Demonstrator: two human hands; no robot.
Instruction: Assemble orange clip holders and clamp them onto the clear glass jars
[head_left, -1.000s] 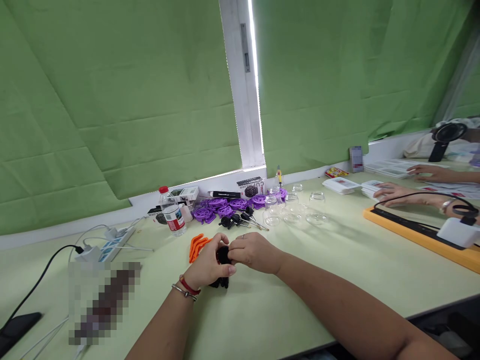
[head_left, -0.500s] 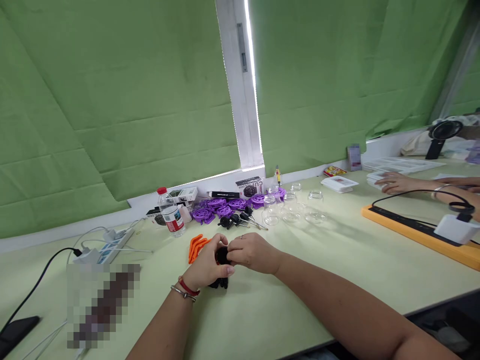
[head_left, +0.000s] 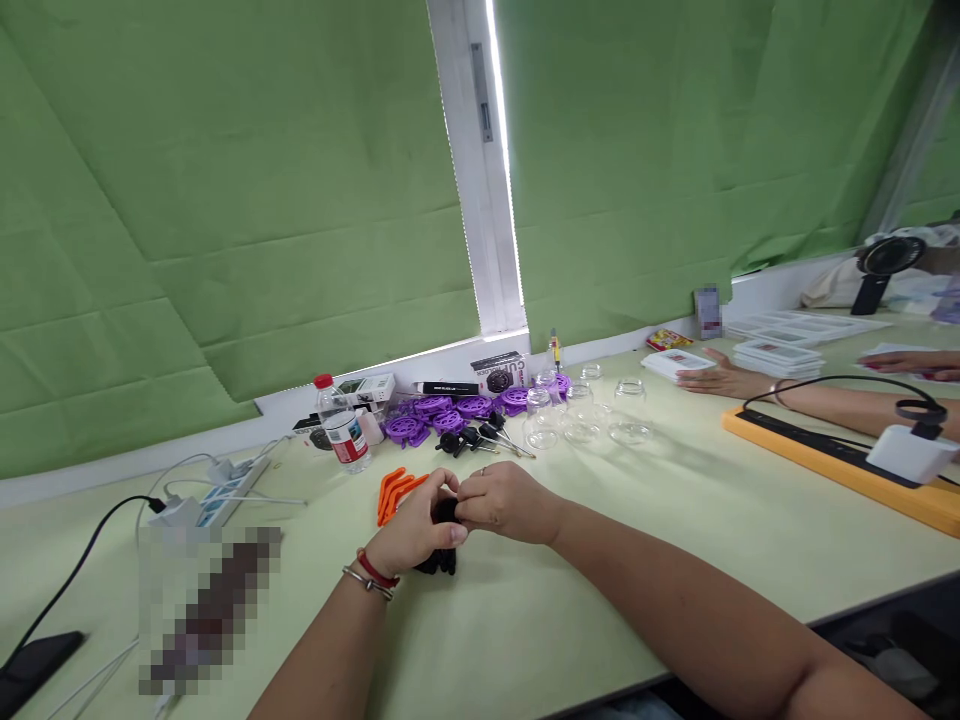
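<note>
My left hand (head_left: 417,530) is curled round a small black round part (head_left: 446,510), thumb on the near side. From the right, my right hand (head_left: 508,502) pinches the same part with bent fingers, which hide much of it. More black pieces (head_left: 442,562) lie on the table just below my left hand. Beyond that hand sits a small group of orange angled plastic pieces (head_left: 390,494). Farther back are several black parts with metal rods (head_left: 480,438) and a pile of purple openwork plastic pieces (head_left: 448,420).
A water bottle (head_left: 343,428) stands back left, near a power strip (head_left: 231,492). Clear glass-like jars (head_left: 628,405) stand behind my right hand. To the right lie an orange-sided power strip (head_left: 825,462), white trays (head_left: 778,355) and a co-worker's hand (head_left: 720,377).
My hands stay almost in place, with the black part slightly turned or shifted. The co-worker's hand has moved left, from one white stack to another.
</note>
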